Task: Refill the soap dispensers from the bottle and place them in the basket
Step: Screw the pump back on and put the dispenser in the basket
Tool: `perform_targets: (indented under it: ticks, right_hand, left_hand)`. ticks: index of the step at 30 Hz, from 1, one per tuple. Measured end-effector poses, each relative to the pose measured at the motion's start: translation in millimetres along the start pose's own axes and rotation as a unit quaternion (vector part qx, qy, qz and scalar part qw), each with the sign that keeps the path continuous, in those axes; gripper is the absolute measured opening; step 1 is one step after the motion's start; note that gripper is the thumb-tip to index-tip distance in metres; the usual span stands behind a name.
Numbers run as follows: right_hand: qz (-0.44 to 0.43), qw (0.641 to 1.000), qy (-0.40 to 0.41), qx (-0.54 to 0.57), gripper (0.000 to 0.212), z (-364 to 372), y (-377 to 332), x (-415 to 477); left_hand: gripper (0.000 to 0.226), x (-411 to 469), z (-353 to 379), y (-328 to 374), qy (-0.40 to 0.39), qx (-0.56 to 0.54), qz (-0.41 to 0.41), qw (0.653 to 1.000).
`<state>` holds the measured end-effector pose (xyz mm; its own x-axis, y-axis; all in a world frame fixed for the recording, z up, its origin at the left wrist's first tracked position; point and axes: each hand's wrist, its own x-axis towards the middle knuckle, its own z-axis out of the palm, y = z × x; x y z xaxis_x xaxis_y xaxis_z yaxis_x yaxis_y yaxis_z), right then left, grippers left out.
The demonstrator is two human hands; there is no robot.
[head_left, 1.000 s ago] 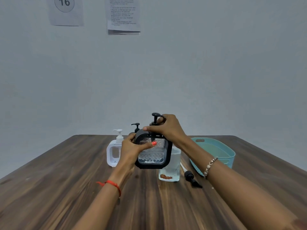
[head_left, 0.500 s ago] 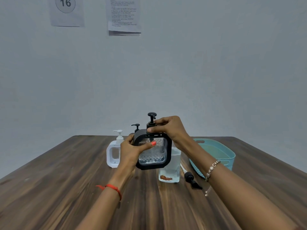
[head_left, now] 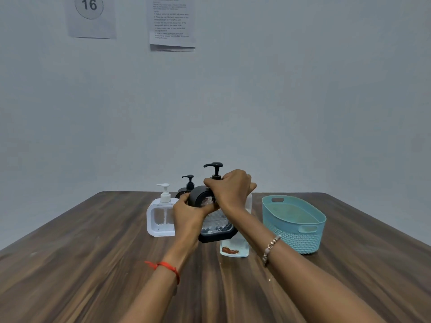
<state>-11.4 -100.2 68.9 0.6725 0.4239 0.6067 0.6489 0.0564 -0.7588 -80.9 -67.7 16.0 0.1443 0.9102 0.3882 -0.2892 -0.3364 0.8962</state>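
A black-framed clear soap dispenser [head_left: 215, 226] is held above the wooden table [head_left: 93, 264] at the centre. My left hand [head_left: 190, 213] grips its upper left side. My right hand [head_left: 232, 188] is closed around the collar of its black pump [head_left: 215, 169] on top. A clear refill bottle [head_left: 235, 249] with a brown label stands right behind it, mostly hidden. A white dispenser [head_left: 161, 216] stands to the left, and a second black dispenser [head_left: 186, 186] shows behind my left hand. The teal basket [head_left: 300, 229] stands at the right with nothing seen in it.
A grey wall rises just behind the table's far edge, with two paper sheets [head_left: 171, 22] pinned high up. My forearms cross the near middle of the table.
The dispenser has tilted and dropped slightly in my hands. My right hand has shifted down over the pump collar and turned. The loose black pump on the table is now hidden behind my right arm.
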Motion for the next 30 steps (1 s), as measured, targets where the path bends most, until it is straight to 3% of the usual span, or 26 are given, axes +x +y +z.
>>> perform_targets:
  ticks: [5, 8, 11, 14, 20, 30]
  right_hand:
    - [-0.013, 0.998, 0.027, -0.048, 0.044, 4.1, 1.6, 0.1]
    - [-0.025, 0.998, -0.001, -0.056, 0.039, 2.1, 4.2, 1.9]
    - [-0.009, 0.995, -0.096, 0.027, 0.032, -15.7, 6.5, 9.8]
    - [0.04, 0.958, -0.234, 0.161, 0.029, -47.4, 13.2, 24.1]
    - [0.057, 0.906, -0.407, 0.099, 0.034, -107.6, 38.9, 56.1]
    - [0.032, 0.921, -0.387, 0.024, 0.04, -181.2, 59.1, 98.5]
  left_hand:
    - [0.045, -1.0, 3.5, 0.4, 0.008, 0.007, 0.014, 1.0]
    - [0.043, -1.0, 2.6, 2.7, 0.002, 0.002, 0.01, 1.0]
    - [0.038, -2.2, 1.0, 6.8, -0.002, -0.025, -0.007, 1.0]
    - [0.037, -3.3, 1.6, 12.3, -0.018, -0.046, -0.023, 0.998]
    - [0.037, -14.1, 22.9, 23.2, -0.088, -0.038, -0.015, 0.995]
    - [0.04, -18.0, 98.9, 27.3, -0.205, -0.055, -0.024, 0.977]
